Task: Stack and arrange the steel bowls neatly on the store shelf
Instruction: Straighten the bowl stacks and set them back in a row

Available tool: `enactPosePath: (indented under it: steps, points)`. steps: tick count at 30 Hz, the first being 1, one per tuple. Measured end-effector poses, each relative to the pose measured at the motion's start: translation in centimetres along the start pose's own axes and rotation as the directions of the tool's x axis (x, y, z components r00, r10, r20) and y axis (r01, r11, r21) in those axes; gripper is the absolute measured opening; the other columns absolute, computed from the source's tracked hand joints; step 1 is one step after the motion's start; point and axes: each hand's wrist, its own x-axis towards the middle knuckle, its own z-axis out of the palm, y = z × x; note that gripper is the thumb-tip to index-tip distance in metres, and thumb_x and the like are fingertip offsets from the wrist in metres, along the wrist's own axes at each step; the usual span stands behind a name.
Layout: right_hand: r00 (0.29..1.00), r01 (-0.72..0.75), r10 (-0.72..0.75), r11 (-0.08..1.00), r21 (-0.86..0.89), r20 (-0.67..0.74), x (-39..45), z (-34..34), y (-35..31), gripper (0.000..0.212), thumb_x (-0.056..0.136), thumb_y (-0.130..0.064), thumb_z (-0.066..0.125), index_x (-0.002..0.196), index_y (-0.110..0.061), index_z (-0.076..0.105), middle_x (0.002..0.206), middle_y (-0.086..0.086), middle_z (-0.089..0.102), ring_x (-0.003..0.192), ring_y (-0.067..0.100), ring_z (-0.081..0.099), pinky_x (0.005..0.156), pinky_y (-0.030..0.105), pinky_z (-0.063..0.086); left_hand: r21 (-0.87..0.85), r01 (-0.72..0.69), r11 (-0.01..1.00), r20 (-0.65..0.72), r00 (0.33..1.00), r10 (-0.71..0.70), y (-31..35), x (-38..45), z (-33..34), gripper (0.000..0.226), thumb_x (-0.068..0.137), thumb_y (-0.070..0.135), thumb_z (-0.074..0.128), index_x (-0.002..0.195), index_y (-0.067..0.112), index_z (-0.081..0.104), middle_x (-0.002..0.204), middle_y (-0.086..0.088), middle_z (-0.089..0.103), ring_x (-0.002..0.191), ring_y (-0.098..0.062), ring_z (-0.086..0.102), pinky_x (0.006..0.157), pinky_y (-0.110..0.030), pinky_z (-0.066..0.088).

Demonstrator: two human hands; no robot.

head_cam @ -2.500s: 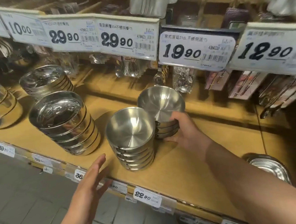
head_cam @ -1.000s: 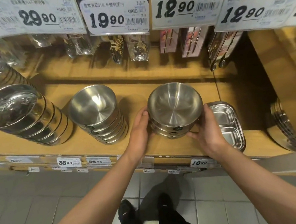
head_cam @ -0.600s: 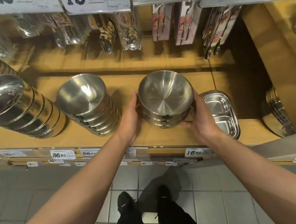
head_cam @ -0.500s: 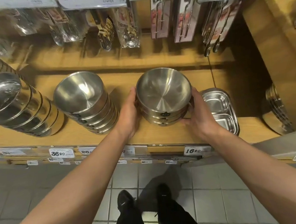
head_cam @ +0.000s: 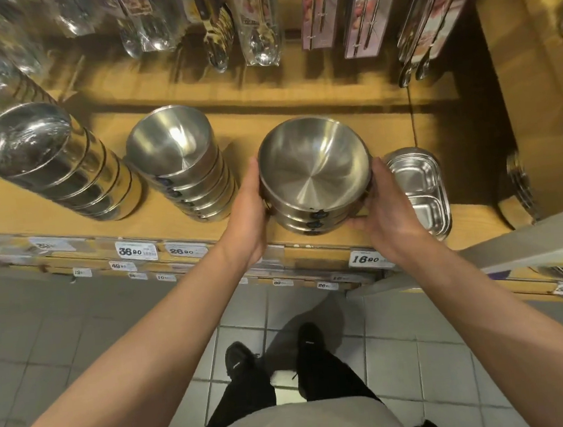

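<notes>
1. Steel surfaces were under both hands: the left hand (head_cam: 249,213) pressed its palm and fingers against the left wall of the short bowl stack (head_cam: 314,175), and the right hand (head_cam: 384,210) curled round its right wall and lower edge, so both were grasping the stack
2. The short bowl stack stood at the front of the wooden shelf (head_cam: 297,108), about three bowls high, open side up; whether its base rested on the board or was lifted just clear could not be told
3. Just right of it lay a divided steel tray (head_cam: 418,186), close to the right hand. To the left, apart from the left hand, stood a taller bowl stack (head_cam: 182,164), and beyond that a stack of larger bowls (head_cam: 58,159)
4. Step in hand, as judged: squaring the short stack in its place. The next move would call for nesting the bowls evenly, lining the stack up with the taller one, keeping it off the tray, then letting go with both hands
5. Readable price tags on the shelf edge: "36.90" (head_cam: 136,251), "26.90" (head_cam: 182,251) and "16.90" (head_cam: 367,258). Small dark stickers on the bowl walls and the packets of cutlery (head_cam: 255,26) hanging behind were too blurred to read
</notes>
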Motion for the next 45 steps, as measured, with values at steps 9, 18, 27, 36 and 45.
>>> enactPosePath:
  steps: [9, 18, 27, 36, 45]
  points:
    - [0.989, 0.059, -0.041, 0.990, -0.129, 0.140, -8.6, 4.7, -2.6, 0.031, 0.109, -0.051, 0.035, 0.119, -0.056, 0.063, 0.108, -0.036, 0.069, 0.111, -0.003, 0.063, 0.102, 0.059, 0.053, -0.085, 0.003, 0.996, -0.052, 0.999, -0.008, 3.1, -7.4, -4.3, 0.044, 0.105, 0.059, 0.033, 0.122, 0.041, 0.069, 0.133, 0.010, 0.069, 0.132, -0.016, 0.056, 0.107, -0.041, 0.045]
    - [0.945, 0.218, -0.140, 0.944, -0.249, 0.296, -15.1, 16.5, -1.3, 0.035, 0.105, -0.058, 0.044, 0.138, -0.054, 0.055, 0.118, -0.028, 0.070, 0.105, -0.008, 0.067, 0.091, 0.039, 0.062, -0.041, -0.171, 0.984, -0.156, 0.974, 0.162, 8.2, -16.8, -15.2, 0.043, 0.102, 0.061, 0.036, 0.122, 0.045, 0.070, 0.125, 0.014, 0.072, 0.119, -0.013, 0.061, 0.083, -0.032, 0.048]
    - [0.873, 0.277, -0.119, 0.919, -0.281, 0.473, -19.2, 28.4, 3.9, 0.045, 0.096, -0.077, 0.035, 0.139, -0.068, 0.044, 0.125, -0.039, 0.062, 0.111, -0.014, 0.062, 0.087, 0.028, 0.062, -0.010, -0.221, 0.975, -0.292, 0.933, 0.209, 9.6, -25.4, -27.9, 0.044, 0.104, 0.061, 0.031, 0.111, 0.052, 0.073, 0.124, 0.018, 0.072, 0.112, -0.005, 0.068, 0.087, -0.037, 0.051]
    - [0.864, 0.167, -0.021, 0.954, -0.247, 0.504, -18.9, 37.6, 7.9, 0.045, 0.106, -0.055, 0.037, 0.150, -0.047, 0.045, 0.114, -0.035, 0.063, 0.091, -0.018, 0.066, 0.069, 0.022, 0.062, -0.054, -0.239, 0.969, -0.409, 0.891, 0.197, 9.8, -28.4, -36.9, 0.041, 0.102, 0.065, 0.037, 0.126, 0.050, 0.067, 0.130, 0.017, 0.070, 0.127, -0.013, 0.060, 0.096, -0.042, 0.052]
    - [0.876, 0.123, 0.047, 0.941, -0.316, 0.480, -13.3, 44.7, 9.8, 0.057, 0.092, -0.074, 0.040, 0.146, -0.056, 0.045, 0.147, -0.012, 0.057, 0.129, 0.015, 0.060, 0.103, 0.055, 0.053, -0.111, -0.181, 0.977, -0.432, 0.894, 0.117, 10.8, -21.9, -44.7, 0.042, 0.101, 0.066, 0.037, 0.119, 0.049, 0.072, 0.125, 0.017, 0.072, 0.126, -0.013, 0.061, 0.106, -0.046, 0.049]
